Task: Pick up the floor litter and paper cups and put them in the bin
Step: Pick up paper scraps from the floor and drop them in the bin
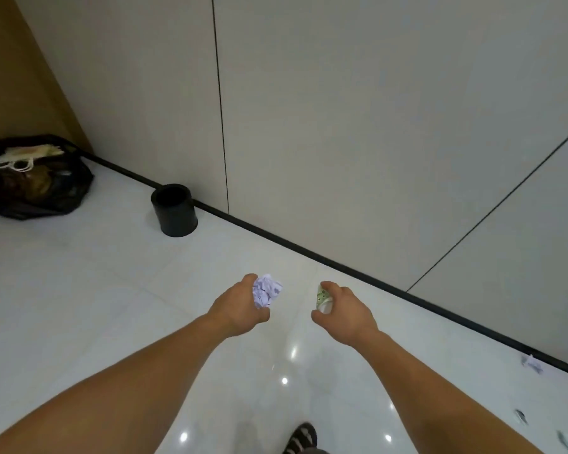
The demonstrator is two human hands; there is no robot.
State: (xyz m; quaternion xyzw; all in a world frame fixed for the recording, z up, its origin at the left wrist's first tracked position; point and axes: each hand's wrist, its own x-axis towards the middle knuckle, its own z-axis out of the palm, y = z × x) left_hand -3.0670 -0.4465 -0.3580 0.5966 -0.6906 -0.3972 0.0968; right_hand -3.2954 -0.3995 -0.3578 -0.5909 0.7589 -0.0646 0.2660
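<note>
My left hand [240, 306] grips a crumpled ball of white paper [267, 290], held out over the white tiled floor. My right hand [345, 311] curls round a paper cup [323, 299] with a green pattern, at about the same height. A small black round bin [174, 209] stands upright against the wall's black skirting, ahead and to the left of both hands. More scraps of paper litter [532, 363] lie on the floor at the far right, with two smaller pieces [521, 416] nearer the lower right corner.
A black plastic bag [35, 183] stuffed with rubbish sits in the left corner. Pale wall panels [341, 126] run diagonally from left to right behind the bin. My shoe [302, 437] shows at the bottom edge. The glossy floor reflects ceiling lights.
</note>
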